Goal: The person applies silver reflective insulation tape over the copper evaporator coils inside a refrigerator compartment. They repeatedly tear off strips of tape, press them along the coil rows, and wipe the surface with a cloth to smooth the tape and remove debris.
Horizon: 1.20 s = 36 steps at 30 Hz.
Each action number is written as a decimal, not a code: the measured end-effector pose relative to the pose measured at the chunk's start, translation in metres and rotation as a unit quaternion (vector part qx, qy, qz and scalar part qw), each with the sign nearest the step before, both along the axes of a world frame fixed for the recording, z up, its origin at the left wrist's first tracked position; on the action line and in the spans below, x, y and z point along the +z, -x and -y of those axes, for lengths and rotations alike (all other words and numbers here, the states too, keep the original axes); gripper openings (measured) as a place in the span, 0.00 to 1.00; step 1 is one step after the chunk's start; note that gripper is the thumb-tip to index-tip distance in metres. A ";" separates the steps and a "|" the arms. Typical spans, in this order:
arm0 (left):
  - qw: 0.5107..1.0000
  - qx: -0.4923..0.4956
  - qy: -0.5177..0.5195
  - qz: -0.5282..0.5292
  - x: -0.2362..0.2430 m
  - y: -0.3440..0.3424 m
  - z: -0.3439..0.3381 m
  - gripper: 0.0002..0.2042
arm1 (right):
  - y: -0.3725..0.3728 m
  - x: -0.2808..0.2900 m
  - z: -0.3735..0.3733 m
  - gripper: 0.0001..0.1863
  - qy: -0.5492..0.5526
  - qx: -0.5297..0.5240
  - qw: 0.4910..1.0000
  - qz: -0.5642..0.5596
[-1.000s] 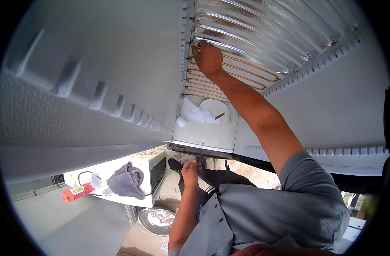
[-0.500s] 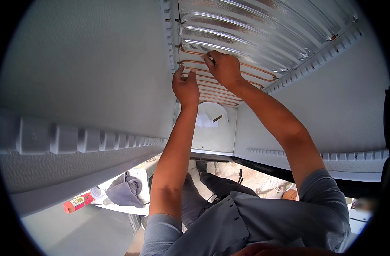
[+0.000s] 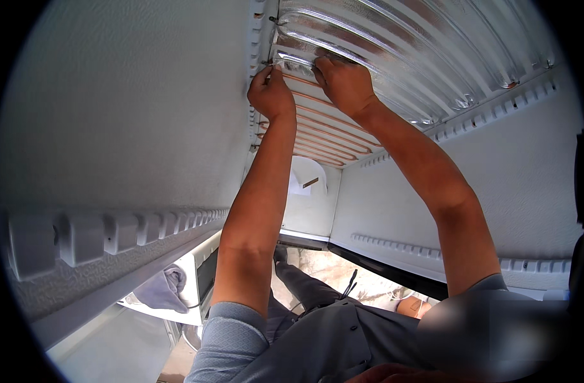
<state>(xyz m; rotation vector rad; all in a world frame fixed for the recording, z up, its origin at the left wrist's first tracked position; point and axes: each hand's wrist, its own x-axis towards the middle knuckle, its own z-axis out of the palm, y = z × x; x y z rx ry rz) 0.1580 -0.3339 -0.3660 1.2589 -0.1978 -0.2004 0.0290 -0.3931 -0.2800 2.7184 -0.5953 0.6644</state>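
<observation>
While my left hand (image 3: 271,92) curls narrowly at the silver foil's (image 3: 394,54) lower left corner, my right (image 3: 346,83) bends its fingers against the lower edge; I can't tell whether either grips; bare copper tubing (image 3: 311,97) runs just below the foil.

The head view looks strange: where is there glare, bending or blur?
All in the head view: glare streaks the silver foil; the right-hand shelf rail curves near the rim; the floor looks washed out; a smeared patch blurs the grey shirt, lower right.
</observation>
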 end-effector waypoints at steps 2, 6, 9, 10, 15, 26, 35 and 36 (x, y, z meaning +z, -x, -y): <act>1.000 0.022 -0.019 -0.009 0.004 0.003 0.004 0.12 | 0.000 0.000 0.004 0.06 0.013 0.005 1.000 -0.006; 0.997 0.056 -0.042 -0.029 0.016 0.010 0.011 0.11 | -0.004 -0.002 0.010 0.05 0.038 0.008 0.999 -0.022; 0.998 0.063 -0.016 -0.017 0.008 0.001 0.012 0.10 | -0.023 0.002 0.002 0.03 0.036 0.013 0.998 -0.054; 0.998 0.059 -0.011 -0.029 0.009 0.002 0.012 0.11 | -0.026 0.001 0.001 0.03 0.040 0.012 0.998 -0.045; 0.996 0.071 -0.030 -0.049 0.009 0.001 0.015 0.11 | -0.050 0.002 -0.005 0.04 0.059 0.017 0.998 -0.005; 0.987 0.068 -0.017 -0.142 0.006 0.035 -0.011 0.13 | -0.077 -0.004 -0.005 0.06 0.114 0.122 0.985 0.033; 0.902 -0.138 -0.176 -0.369 -0.156 0.213 -0.347 0.09 | -0.067 -0.012 0.021 0.14 0.199 0.160 0.967 -0.006; 0.896 -0.136 -0.228 -0.357 -0.179 0.219 -0.400 0.09 | -0.070 -0.008 0.011 0.13 0.204 0.156 0.966 -0.018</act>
